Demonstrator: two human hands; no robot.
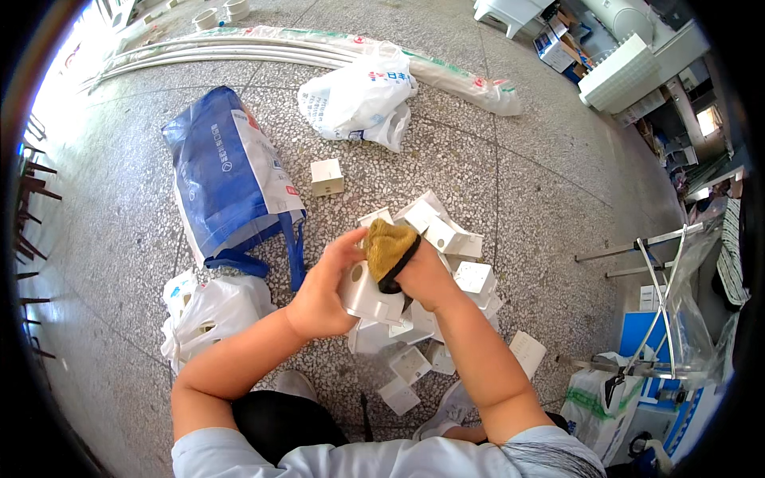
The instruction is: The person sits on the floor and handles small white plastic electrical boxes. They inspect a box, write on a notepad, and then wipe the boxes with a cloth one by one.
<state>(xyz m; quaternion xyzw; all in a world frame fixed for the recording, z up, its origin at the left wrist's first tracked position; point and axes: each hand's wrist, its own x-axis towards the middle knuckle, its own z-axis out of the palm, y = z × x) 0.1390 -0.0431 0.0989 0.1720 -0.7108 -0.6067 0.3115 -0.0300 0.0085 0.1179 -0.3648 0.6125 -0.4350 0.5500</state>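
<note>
My left hand [329, 290] grips a white plastic electrical box [372, 302] with a round hole in its side. Against that box my right hand [425, 272] holds a mustard-brown cloth [389, 248] with a dark edge; the cloth hides its fingers. Beneath and beyond both hands lies a heap of similar white boxes [475, 281], some with round holes. Several more boxes [409, 364] lie near my feet. A single box [327, 177] stands apart on the speckled floor, ahead of the heap.
A blue bag [209, 173] lies at the left, with a white plastic bag [224, 308] nearer me. Another white bag [358, 98] sits ahead, before long white pipes [239, 54], some wrapped. At the right are a metal-legged frame [660, 305] and a wrapped bundle [600, 400].
</note>
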